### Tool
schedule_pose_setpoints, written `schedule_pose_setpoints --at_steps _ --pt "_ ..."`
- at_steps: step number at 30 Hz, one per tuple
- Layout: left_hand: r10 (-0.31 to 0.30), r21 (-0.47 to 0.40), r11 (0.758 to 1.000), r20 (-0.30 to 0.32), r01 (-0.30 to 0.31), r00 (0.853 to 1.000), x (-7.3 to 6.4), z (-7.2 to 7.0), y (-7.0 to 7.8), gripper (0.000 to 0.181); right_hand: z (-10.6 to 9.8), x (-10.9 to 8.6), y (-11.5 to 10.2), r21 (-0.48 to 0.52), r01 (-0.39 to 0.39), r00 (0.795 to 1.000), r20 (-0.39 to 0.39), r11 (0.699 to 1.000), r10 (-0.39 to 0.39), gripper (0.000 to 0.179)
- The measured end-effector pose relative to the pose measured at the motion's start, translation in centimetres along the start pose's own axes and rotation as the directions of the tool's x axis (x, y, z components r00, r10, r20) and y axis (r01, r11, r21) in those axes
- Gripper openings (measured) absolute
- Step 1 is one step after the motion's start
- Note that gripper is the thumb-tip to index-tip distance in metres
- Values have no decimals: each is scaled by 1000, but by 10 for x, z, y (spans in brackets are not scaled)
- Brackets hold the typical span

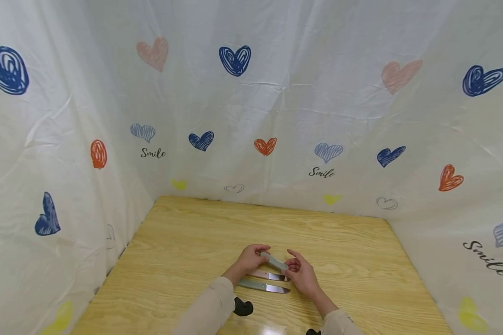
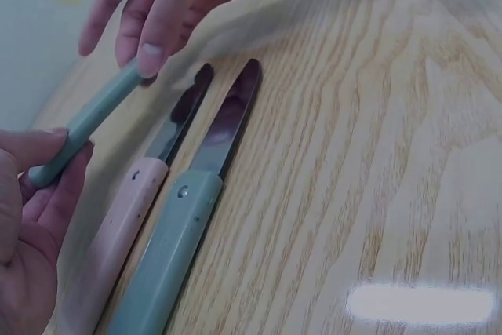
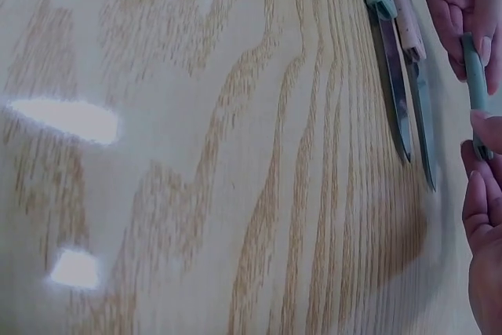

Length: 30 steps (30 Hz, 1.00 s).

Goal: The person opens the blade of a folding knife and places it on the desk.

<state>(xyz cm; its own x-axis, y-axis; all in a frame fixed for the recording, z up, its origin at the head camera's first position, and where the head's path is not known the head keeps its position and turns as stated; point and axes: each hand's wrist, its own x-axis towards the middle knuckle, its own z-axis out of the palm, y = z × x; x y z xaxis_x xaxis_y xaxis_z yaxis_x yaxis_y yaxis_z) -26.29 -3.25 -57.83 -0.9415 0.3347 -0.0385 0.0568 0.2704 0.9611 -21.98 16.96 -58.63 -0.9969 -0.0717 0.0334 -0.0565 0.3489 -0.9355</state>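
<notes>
Both hands hold a green folding knife [image 1: 274, 261] above the table, one at each end; no blade shows out of its handle. My left hand [image 1: 250, 259] pinches the left end between thumb and fingers. At the other end, my right hand [image 1: 303, 277] grips with thumb and curled fingers, its index finger held off in the head view. Below lie two knives side by side with blades out, tips toward the right: a pink-handled knife [image 2: 114, 241] and a green-handled knife [image 2: 169, 256]. In the right wrist view the held knife [image 3: 476, 80] is seen from its narrow side.
The wood-grain table [image 1: 184, 232] is enclosed by a white curtain [image 1: 285, 102] printed with hearts. A black object [image 1: 243, 307] shows by the left sleeve, and another dark object [image 1: 313, 331] by the right sleeve at the bottom edge.
</notes>
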Motion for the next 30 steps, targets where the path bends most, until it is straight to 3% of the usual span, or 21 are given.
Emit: schedule_pose_setpoints --at_steps 4,9,13,19,22,24,27,30 --pt "-8 -17 1000 -5 8 1000 -2 -3 2 34 -1 1 0 29 4 1000 -7 1000 -4 56" --pt "3 -72 997 -6 -3 1000 -3 -3 3 37 -1 5 -1 179 -15 999 -46 984 23 51" --pt "15 -84 996 -13 -16 1000 -4 -3 3 40 0 7 -5 316 -64 992 -84 946 95 51" --pt "-31 -112 993 -7 30 999 -6 -5 3 40 -2 8 -9 448 -112 982 -88 887 169 50" --pt "-30 -130 991 34 34 999 -6 -5 1 40 -3 8 -8 440 -117 988 -37 890 148 47" --pt "-28 -155 987 80 41 996 -7 -4 1 43 -3 8 -7 405 -124 992 38 906 119 47" --pt "-27 -196 979 158 58 987 -7 -3 3 50 -2 7 -7 352 -134 984 157 926 83 48" --pt "-26 -237 969 211 77 977 -8 -3 6 55 -1 7 -10 319 -127 978 199 939 65 49"
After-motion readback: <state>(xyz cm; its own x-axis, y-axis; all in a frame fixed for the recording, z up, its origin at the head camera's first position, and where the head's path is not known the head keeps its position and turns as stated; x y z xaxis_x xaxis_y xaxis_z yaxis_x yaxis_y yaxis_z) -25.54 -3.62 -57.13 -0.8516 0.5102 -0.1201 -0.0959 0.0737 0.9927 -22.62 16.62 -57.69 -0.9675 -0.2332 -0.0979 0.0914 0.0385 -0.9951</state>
